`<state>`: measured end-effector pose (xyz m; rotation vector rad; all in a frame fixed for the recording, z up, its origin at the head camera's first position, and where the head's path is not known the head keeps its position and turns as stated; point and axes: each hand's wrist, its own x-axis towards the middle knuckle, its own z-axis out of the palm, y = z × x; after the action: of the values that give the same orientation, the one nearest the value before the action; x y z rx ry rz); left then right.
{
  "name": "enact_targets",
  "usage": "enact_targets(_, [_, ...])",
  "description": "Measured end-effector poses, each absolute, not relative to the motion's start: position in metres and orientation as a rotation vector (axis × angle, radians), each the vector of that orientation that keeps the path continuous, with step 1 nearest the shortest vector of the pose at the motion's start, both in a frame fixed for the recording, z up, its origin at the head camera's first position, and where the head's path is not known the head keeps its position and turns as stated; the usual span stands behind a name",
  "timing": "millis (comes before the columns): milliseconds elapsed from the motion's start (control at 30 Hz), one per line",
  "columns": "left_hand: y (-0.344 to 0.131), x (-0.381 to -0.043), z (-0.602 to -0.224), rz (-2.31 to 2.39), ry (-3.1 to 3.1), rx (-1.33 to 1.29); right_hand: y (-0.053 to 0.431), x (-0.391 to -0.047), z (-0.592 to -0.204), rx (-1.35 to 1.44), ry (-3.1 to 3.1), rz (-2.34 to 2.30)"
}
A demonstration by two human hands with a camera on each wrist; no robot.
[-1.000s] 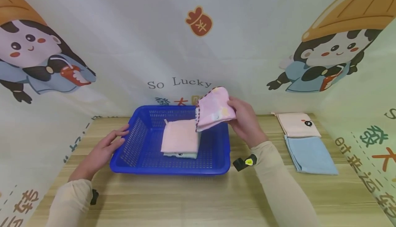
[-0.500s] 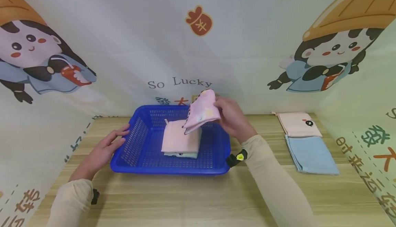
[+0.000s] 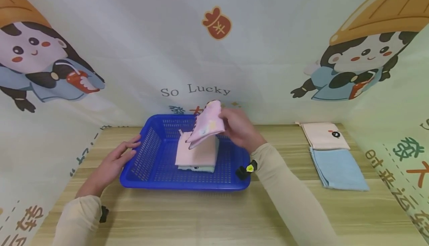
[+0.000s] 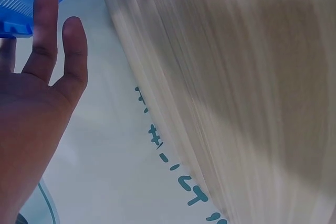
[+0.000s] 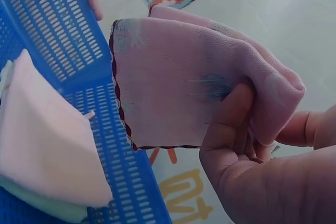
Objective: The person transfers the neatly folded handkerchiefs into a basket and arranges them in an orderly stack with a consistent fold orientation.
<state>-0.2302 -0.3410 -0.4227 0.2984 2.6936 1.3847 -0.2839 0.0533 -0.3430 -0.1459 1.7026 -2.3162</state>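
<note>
A pink cloth (image 5: pixel 163 82) is pinched by the right hand (image 5: pixel 268 174). Pale cloths (image 5: pixel 47 145) are piled — in a blue basket (image 5: pixel 60 74).

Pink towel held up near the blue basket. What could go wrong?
The right grip pinches the pink towel at one end, the other loose, so it might fan open on release. The pale pink towel lies on another, so one added there could land crooked. The left grip seems only to touch the blue basket, so bumps might shift it.

Bright head view, dimmer wrist views, soft shadows
</note>
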Motion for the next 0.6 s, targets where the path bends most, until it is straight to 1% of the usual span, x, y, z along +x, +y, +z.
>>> enact_targets(267, [-0.343,-0.226,-0.423,1.399,2.700,0.291,0.037,-0.288,-0.344,-0.145,1.756,-2.285])
enact_targets(600, [-0.341,-0.230,-0.424,1.411,2.703,0.291,0.025,-0.300,-0.348,-0.161,1.746,-2.264])
